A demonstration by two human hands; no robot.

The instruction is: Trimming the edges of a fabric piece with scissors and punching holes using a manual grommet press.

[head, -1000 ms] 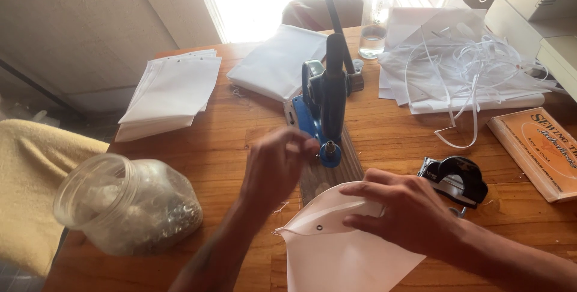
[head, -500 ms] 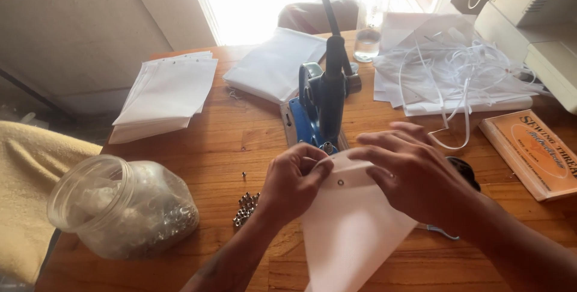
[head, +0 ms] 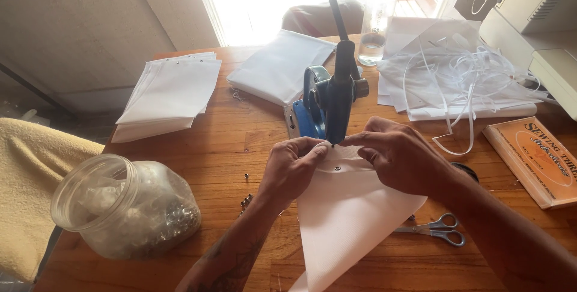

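Two hands: both on one white fabric bag [head: 351, 220], its top edge fed under the blue hand press [head: 327, 103].
Left hand [head: 293, 169]: fingers curled, pinching the bag's top hem from 9 o'clock of the press nose.
Right hand [head: 399, 160]: fingers extended, forefinger and thumb pinching the same hem from 3 o'clock, palm resting on the cloth.
Bag position: centre of wooden table [head: 228, 142], at 6 o'clock of the press, body trailing toward the near edge; a small eyelet shows on the hem between the hands.
Handling, judged: light, thin, floppy; no stiffness of its own, so it sags and slides on the smooth wood unless kept taut. Not fragile, but creases easily.
Grip point, judged: hem, either side of the press nose, close in; holding lower down leaves the edge free to wander.
Risk, judged: fingertips sit just beside the punch.
Eyelets: loose ones [head: 246, 199] at 9 o'clock of the bag, near the left wrist; clear plastic jar [head: 126, 208] further out at 9 o'clock.
Scissors [head: 436, 230]: 3 o'clock of the bag, under the right forearm.
Stacked bags [head: 168, 97]: 10 o'clock, well apart.
White cords [head: 463, 73]: 2 o'clock, tangled on more cloth.
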